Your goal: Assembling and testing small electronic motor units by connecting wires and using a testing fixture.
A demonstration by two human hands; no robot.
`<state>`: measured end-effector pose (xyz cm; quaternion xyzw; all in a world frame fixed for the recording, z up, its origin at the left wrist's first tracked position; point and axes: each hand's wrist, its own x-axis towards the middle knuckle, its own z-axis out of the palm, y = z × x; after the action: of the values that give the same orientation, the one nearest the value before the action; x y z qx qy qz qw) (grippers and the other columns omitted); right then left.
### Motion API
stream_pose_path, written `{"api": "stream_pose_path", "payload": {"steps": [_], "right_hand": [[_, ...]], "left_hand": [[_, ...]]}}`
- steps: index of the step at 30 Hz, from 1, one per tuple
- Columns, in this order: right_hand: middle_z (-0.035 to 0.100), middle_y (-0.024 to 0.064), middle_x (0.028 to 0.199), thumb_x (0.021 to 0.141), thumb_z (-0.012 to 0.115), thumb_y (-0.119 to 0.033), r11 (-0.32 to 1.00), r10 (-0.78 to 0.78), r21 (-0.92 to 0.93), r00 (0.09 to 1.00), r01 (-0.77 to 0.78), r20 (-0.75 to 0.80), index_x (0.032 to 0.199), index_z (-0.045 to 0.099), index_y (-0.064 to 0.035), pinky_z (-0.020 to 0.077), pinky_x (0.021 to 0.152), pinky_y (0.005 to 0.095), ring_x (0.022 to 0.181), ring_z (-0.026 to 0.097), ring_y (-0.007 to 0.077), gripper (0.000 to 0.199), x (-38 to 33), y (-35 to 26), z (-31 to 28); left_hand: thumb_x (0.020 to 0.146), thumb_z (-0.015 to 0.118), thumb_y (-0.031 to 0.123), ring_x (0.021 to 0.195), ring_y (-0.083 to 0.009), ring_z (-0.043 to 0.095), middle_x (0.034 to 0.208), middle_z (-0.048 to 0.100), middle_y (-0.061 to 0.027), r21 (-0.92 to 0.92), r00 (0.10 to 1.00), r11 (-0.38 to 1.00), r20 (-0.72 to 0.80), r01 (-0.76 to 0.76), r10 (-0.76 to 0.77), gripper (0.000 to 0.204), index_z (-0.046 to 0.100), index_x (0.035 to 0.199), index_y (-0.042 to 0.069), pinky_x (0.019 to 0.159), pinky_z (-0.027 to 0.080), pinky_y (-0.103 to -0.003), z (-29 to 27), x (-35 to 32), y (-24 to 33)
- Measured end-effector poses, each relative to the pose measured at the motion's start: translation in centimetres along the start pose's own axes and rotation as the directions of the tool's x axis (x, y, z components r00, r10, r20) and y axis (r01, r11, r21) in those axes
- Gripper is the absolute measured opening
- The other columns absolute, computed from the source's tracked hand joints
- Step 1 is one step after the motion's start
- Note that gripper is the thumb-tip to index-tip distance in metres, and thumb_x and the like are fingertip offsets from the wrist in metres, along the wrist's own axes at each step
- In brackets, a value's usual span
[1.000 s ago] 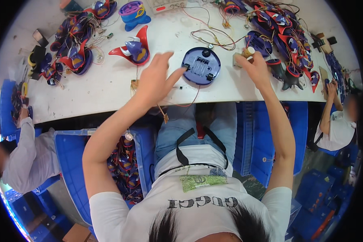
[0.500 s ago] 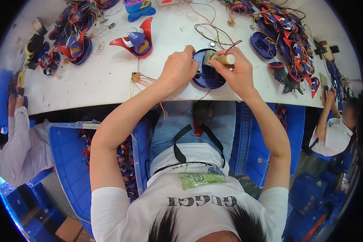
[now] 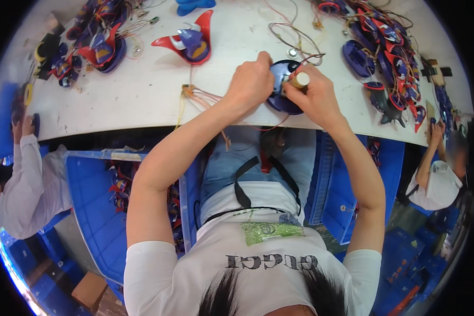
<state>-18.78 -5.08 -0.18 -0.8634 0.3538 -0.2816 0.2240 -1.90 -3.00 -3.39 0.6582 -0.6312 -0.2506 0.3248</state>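
On the white table edge in front of me lies a dark blue oval plastic shell (image 3: 285, 106), its hollow side up. My left hand (image 3: 253, 81) is closed on its left rim. In my right hand (image 3: 318, 97), closed, is a short tool with a cream round-ended handle (image 3: 302, 80); its lower end points into the shell and is partly hidden by my fingers. Dark wires (image 3: 312, 57) run from near my right hand to the far side. Left of the shell lie a small connector with thin wires (image 3: 187, 90) and a red-winged purple toy part (image 3: 194, 45).
Wired toy parts are heaped at the far left (image 3: 102, 52) and right (image 3: 387, 52) of the table (image 3: 116, 105). Blue crates (image 3: 97, 210) flank my legs, the left one holding more parts. Other people work at the left (image 3: 31, 184) and right (image 3: 437, 181).
The cream-handled tool has tipped more upright, its end now lower in the shell. My left hand still grips the rim. The whole view has shifted slightly.
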Motion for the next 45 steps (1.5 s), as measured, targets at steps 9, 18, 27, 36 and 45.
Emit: {"api": "stream_pose_path", "payload": {"steps": [9,18,27,36,45], "right_hand": [[0.052,0.0107,0.100,0.080,0.065,-0.004,0.999,0.012,-0.027,0.972,-0.019,-0.233,0.112,0.052,-0.0010,0.0432,0.066,0.0269,0.071,0.048,0.0184,0.035,-3.0,-1.6,-2.3],[0.060,0.0113,0.097,0.081,0.073,-0.016,0.943,0.092,0.278,0.943,-0.185,0.319,0.127,0.048,0.0005,0.0476,0.064,0.0250,0.070,0.056,0.0168,0.056,-11.8,-7.1,8.0],[0.061,0.0172,0.111,0.086,0.068,-0.010,0.189,0.308,0.814,0.821,-0.549,0.481,0.131,0.045,0.0024,0.0498,0.067,0.0237,0.076,0.060,0.0165,0.051,-9.7,-6.9,11.9],[0.065,0.0188,0.104,0.094,0.055,-0.008,-0.318,0.248,0.776,0.742,-0.545,0.623,0.122,0.054,0.0032,0.0518,0.062,0.0225,0.072,0.063,0.0142,0.030,-9.6,-5.9,11.5],[0.066,0.0191,0.097,0.094,0.055,-0.009,-0.333,0.239,0.791,0.765,-0.514,0.598,0.115,0.059,0.0042,0.0511,0.059,0.0208,0.067,0.062,0.0138,0.025,-9.1,-6.9,10.5]], "left_hand": [[0.086,0.050,0.005,0.079,-0.0244,0.060,0.097,0.064,-0.0095,0.027,0.960,0.987,-0.231,-0.156,0.157,0.028,0.058,0.113,0.005,0.072,0.048,-0.032,-10.6,-5.7,-4.3],[0.081,0.057,0.004,0.098,-0.0224,0.050,0.112,0.051,-0.0097,0.319,0.981,0.932,-0.028,-0.174,0.192,0.043,0.055,0.125,0.005,0.078,0.043,-0.028,-11.0,-10.2,-8.5],[0.083,0.063,0.009,0.088,-0.0246,0.051,0.101,0.052,-0.0099,0.304,0.956,0.918,-0.062,-0.256,0.287,0.033,0.057,0.115,0.005,0.076,0.046,-0.030,-9.9,-9.0,-9.1],[0.085,0.063,0.010,0.083,-0.0210,0.053,0.094,0.053,-0.0067,0.531,0.866,0.737,-0.015,-0.417,0.501,0.017,0.058,0.101,0.006,0.071,0.047,-0.027,-9.5,-8.1,-9.6],[0.083,0.061,0.008,0.080,-0.0187,0.055,0.091,0.053,-0.0062,0.617,0.806,0.576,0.171,-0.536,0.566,0.015,0.057,0.097,0.006,0.069,0.049,-0.027,-11.5,-6.7,-9.8]]}}
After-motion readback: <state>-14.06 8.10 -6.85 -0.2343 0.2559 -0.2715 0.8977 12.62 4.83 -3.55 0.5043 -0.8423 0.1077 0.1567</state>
